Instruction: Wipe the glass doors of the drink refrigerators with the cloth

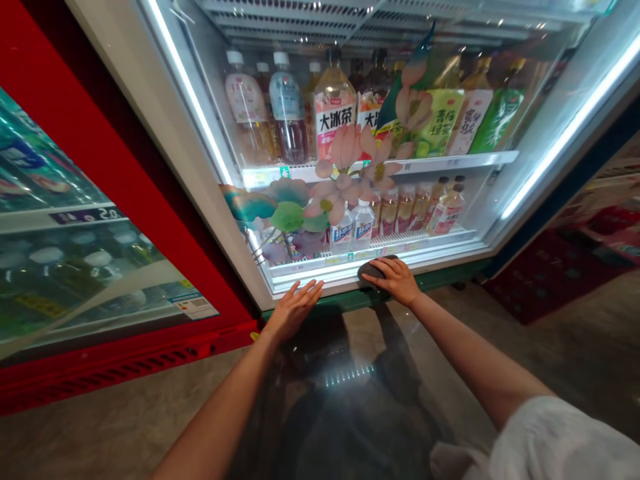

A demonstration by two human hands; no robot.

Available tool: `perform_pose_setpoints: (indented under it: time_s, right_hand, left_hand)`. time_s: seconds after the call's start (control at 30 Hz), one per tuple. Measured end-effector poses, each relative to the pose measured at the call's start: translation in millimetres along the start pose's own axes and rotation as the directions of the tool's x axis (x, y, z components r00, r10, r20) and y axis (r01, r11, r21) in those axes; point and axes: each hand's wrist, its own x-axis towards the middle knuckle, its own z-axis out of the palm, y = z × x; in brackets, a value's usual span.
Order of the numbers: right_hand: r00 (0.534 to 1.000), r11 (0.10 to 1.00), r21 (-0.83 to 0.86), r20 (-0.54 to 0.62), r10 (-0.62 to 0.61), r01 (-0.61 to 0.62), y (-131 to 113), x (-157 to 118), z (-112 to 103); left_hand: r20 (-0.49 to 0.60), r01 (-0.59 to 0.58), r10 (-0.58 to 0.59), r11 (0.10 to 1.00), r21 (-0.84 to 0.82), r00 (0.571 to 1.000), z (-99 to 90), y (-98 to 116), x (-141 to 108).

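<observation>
My right hand (399, 280) presses a dark grey, rounded pad (370, 272) against the bottom edge of the lit drinks fridge (425, 263). Whether the pad is a sponge or a folded cloth I cannot make out. To its left, my left hand (294, 308) is open, fingers stretched out, at the lower left part of the same frame, holding nothing. The fridge glass carries painted pink flowers (345, 157) and green leaves. Behind it, bottles stand on two shelves, among them a large iced tea bottle (335, 110) and small white-capped bottles (364, 223).
A red-framed fridge (200, 267) with more bottles stands close on the left, a vent grille along its base. Dark red boxes (540, 283) sit on the floor at the right. Below my hands lies a dark, shiny surface (350, 407) with light reflections.
</observation>
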Motion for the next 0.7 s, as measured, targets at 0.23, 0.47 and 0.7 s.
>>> perform_pose_setpoints:
  time_s: [0.23, 0.47, 0.7]
  right_hand:
    - [0.990, 0.984, 0.153, 0.097, -0.103, 0.088, -30.3, 7.0, 19.0]
    - [0.827, 0.820, 0.205, -0.077, 0.557, -0.534, 4.9, -24.4, 11.2]
    - [0.915, 0.859, 0.317, 0.095, 0.393, -0.402, -58.8, -0.8, 29.2]
  left_hand:
    - [-0.003, -0.056, 0.057, 0.998, 0.023, 0.998, 2.0, 10.5, 9.9]
    - [-0.004, -0.101, 0.101, 0.995, -0.018, 0.995, -4.4, 16.3, 21.3]
    - [0.008, -0.127, 0.127, 0.992, -0.019, 0.992, 6.3, 24.7, 43.5]
